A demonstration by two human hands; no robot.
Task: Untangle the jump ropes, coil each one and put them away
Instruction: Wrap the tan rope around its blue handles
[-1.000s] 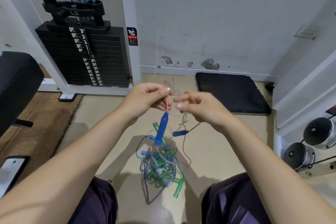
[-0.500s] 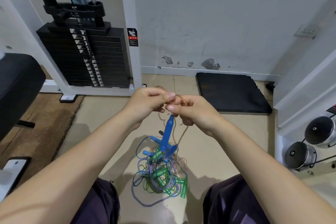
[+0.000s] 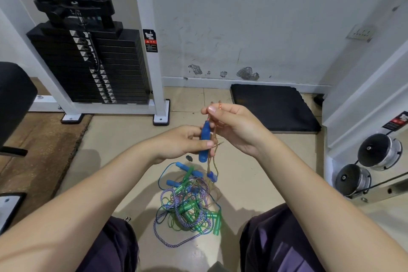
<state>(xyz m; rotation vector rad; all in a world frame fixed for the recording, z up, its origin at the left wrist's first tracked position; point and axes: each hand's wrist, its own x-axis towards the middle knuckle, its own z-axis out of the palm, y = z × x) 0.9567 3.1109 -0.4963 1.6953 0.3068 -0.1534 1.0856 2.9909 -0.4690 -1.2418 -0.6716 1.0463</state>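
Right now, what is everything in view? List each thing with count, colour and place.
blue handle: one, blue, held upright above the floor.
orange rope: one, thin, orange-brown, hanging from the hands to the pile.
rope pile: one tangle, green, blue and purple-white, on the floor between the knees.
weight stack: one, black, upper left.
mat: one, black, by the wall.
seat pad: one, black, left edge.
rollers: two, black and silver, right.
left hand: grips the blue handle.
right hand: pinches the orange rope.

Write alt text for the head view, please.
The left hand grips a blue handle while the right hand pinches its thin orange rope, above a tangled rope pile on the floor.
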